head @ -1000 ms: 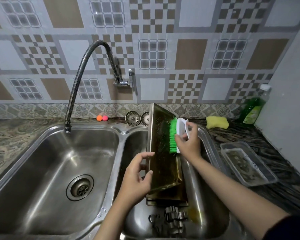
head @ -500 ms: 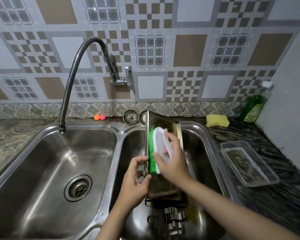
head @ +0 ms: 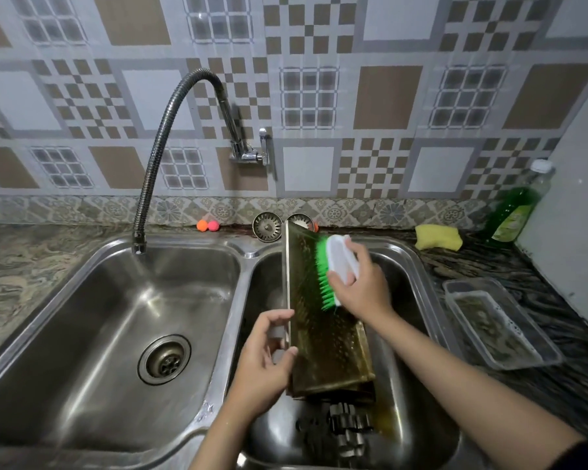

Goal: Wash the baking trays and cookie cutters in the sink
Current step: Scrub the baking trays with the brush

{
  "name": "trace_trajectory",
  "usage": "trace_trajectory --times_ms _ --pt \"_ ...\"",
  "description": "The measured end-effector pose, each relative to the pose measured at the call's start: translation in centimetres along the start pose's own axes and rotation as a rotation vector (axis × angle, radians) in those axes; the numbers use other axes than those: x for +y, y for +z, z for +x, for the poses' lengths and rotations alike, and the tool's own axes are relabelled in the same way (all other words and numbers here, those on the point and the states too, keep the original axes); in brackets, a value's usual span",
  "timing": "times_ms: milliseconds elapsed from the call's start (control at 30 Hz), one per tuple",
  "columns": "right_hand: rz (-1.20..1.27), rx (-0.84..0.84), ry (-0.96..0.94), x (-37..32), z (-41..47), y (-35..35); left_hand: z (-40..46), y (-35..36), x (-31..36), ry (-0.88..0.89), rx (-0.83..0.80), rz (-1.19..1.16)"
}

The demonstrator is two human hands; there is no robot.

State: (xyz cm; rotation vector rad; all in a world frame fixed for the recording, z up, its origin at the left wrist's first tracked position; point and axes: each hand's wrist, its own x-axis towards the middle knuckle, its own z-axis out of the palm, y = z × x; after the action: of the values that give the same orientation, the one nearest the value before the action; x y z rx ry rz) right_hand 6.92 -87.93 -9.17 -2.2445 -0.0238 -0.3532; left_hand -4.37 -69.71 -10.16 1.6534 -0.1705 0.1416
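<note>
A greasy, dark baking tray stands tilted on its end in the right sink basin. My left hand grips its left edge between thumb and fingers. My right hand holds a white scrubbing brush with green bristles pressed against the upper part of the tray's face. Another tray edge shows beneath the held one at its lower end. Several metal cookie cutters lie at the bottom of the basin, near me.
The left basin has a drain, under a flexible faucet. A clear plastic container sits on the counter at right. A yellow sponge, a green soap bottle and two sink strainers stand along the back.
My right hand has swung the brush from the tray's middle back up toward its top right, with the bristles facing left again. My left hand keeps its grip on the tray edge.
</note>
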Motion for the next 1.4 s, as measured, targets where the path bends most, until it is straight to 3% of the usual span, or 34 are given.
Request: trace_trajectory --times_ms 100,267,333,467,633,733,833,967,1133,1300,1400 --pt "-0.025 0.041 0.087 0.3 -0.5 0.1 0.0 0.5 0.0 0.025 0.001 0.014" --pt "0.324 -0.075 -0.031 -1.0 -8.6 1.4 1.5 -0.7 -0.4 0.012 0.094 0.006" --pt "0.287 -0.103 -0.068 0.2 -8.9 1.0 1.8 -1.1 -0.5 0.014 0.085 -0.006" --pt "0.238 0.018 0.096 1.4 -5.5 -0.5 1.6 -0.3 -0.6 0.023 0.036 -0.019" --pt "0.285 -0.077 -0.141 -3.4 -7.3 -0.3 1.7 0.7 0.1 0.024 0.019 -0.03" --pt "0.264 0.004 -0.102 -4.1 -4.8 -0.5 1.4 0.9 0.2 0.033 0.001 -0.016" --pt "0.294 0.02 -0.081 -4.4 -5.2 -0.1 1.3 1.0 0.4 0.028 0.06 -0.038" --pt "0.268 -0.121 -0.206 -4.1 -9.5 0.7 1.4 0.2 0.4 0.022 0.206 -0.107" --pt "0.254 -0.038 -0.06 -1.7 -6.7 0.2 0.6 0.9 0.7 0.036 0.239 -0.115" --pt "0.304 -0.094 -0.186 -3.6 -9.7 0.8 0.9 1.2 1.0 0.066 0.225 -0.127" --pt "0.294 -0.109 -0.138 -2.0 -7.8 0.0 0.9 0.6 0.8 0.052 0.237 -0.122"
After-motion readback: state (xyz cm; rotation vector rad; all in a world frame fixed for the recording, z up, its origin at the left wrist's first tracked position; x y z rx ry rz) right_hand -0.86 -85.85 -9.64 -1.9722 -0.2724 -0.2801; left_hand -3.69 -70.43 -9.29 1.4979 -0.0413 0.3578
